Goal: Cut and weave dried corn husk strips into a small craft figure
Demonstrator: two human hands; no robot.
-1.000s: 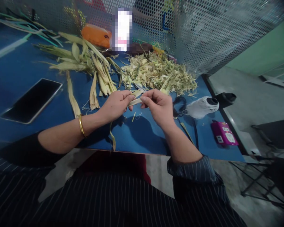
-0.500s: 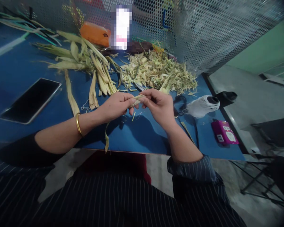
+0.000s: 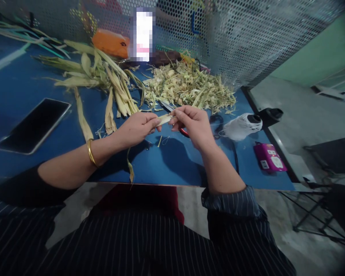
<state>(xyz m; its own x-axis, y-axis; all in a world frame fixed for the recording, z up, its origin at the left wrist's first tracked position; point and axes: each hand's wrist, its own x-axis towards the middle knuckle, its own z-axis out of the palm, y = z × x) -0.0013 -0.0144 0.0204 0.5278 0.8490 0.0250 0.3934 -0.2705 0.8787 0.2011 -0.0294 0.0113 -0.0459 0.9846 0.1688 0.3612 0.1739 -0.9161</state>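
Note:
Between my two hands, over the blue table [image 3: 149, 168], is a short pale piece of corn husk [image 3: 164, 120]. My left hand [image 3: 139, 128] pinches its left end between thumb and fingers. At its right end my right hand [image 3: 191, 124] is closed on the husk with thumb and fingertips. Scissors [image 3: 167, 106] with red handles lie just behind and partly under my right hand. A thin husk scrap [image 3: 160, 141] and a bit of white thread lie below. Dried corn husks [image 3: 103, 76] are bunched behind my left hand.
A heap of husk scraps [image 3: 186, 86] stands at the back. On the left lies a black phone [image 3: 34, 124]. White thread cone [image 3: 243, 126], black cone [image 3: 270, 115] and purple power strip [image 3: 269, 157] sit at right. Behind are an orange packet [image 3: 110, 43] and a perforated screen [image 3: 235, 42].
My hands have drawn slightly apart along the husk, so more of it shows. The red scissor handle has come into sight beside my right hand. The whole view has shifted a little.

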